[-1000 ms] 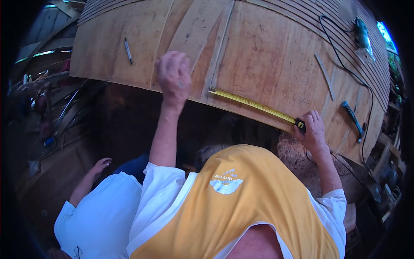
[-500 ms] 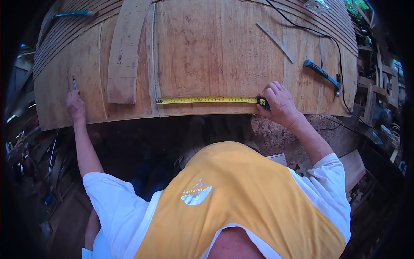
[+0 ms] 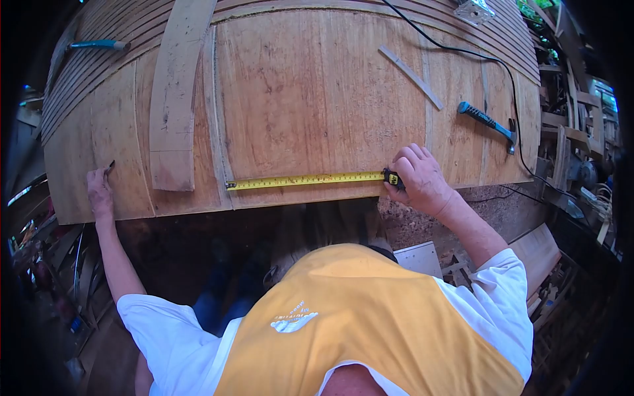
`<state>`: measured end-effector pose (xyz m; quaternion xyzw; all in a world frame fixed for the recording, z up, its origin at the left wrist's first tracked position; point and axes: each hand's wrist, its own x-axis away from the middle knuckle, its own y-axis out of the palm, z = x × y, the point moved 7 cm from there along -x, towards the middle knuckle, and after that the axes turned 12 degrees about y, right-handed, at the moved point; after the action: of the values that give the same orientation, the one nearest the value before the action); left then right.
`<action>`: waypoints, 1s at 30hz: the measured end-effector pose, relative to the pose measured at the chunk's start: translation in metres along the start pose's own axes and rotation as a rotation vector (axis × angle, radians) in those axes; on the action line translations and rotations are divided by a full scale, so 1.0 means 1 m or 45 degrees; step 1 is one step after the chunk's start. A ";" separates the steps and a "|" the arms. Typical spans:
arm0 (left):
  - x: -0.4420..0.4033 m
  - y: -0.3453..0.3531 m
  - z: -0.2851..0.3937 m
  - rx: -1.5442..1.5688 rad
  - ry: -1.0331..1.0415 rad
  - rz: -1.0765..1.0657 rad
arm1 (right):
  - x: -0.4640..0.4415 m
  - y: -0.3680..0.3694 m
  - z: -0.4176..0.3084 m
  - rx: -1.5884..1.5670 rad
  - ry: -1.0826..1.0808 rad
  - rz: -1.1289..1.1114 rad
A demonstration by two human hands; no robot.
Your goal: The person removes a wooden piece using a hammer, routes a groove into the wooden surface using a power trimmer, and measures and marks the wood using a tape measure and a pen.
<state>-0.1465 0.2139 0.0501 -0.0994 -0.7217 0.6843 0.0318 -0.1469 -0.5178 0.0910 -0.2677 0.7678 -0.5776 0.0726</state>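
Observation:
My right hand (image 3: 421,177) is closed around a black and yellow tape measure (image 3: 394,179) near the front edge of the wooden panel (image 3: 317,92). Its yellow blade (image 3: 304,180) runs out to the left across the wood, and the hooked end lies close to a pale seam. At the panel's left front corner, my left hand (image 3: 100,191) pinches a slim pencil (image 3: 111,166), whose dark end sticks out above the fingers. Between my left hand and the tape's end lies a long plank (image 3: 173,119) with a line across its lower part.
A blue-handled hammer (image 3: 487,125) lies at the right, near a thin flat strip (image 3: 411,78) and a black cable (image 3: 456,49). Another blue handle (image 3: 99,45) rests at the back left. A clear plastic item (image 3: 474,11) sits at the back. Wood pieces (image 3: 571,132) crowd the right side.
The view has shifted, so the panel and tape sit lower in it. The pencil in my left hand has tilted to the right and less of it shows. My right hand still holds the extended tape.

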 end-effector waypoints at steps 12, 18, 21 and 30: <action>-0.017 -0.047 0.073 0.865 -0.730 0.627 | 0.001 0.004 0.000 0.021 -0.055 0.062; -0.078 -0.055 0.357 2.054 -0.251 0.380 | 0.001 0.005 0.001 0.056 -0.060 0.058; -0.088 -0.041 0.445 2.239 -0.060 0.324 | 0.002 0.006 0.003 0.072 -0.061 0.042; -0.085 -0.008 0.493 1.983 0.108 0.311 | 0.003 0.010 0.005 0.093 -0.065 0.030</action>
<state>-0.1539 -0.2857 0.0352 -0.1530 -0.0170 0.9871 0.0445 -0.1505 -0.5213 0.0807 -0.2703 0.7472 -0.5974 0.1086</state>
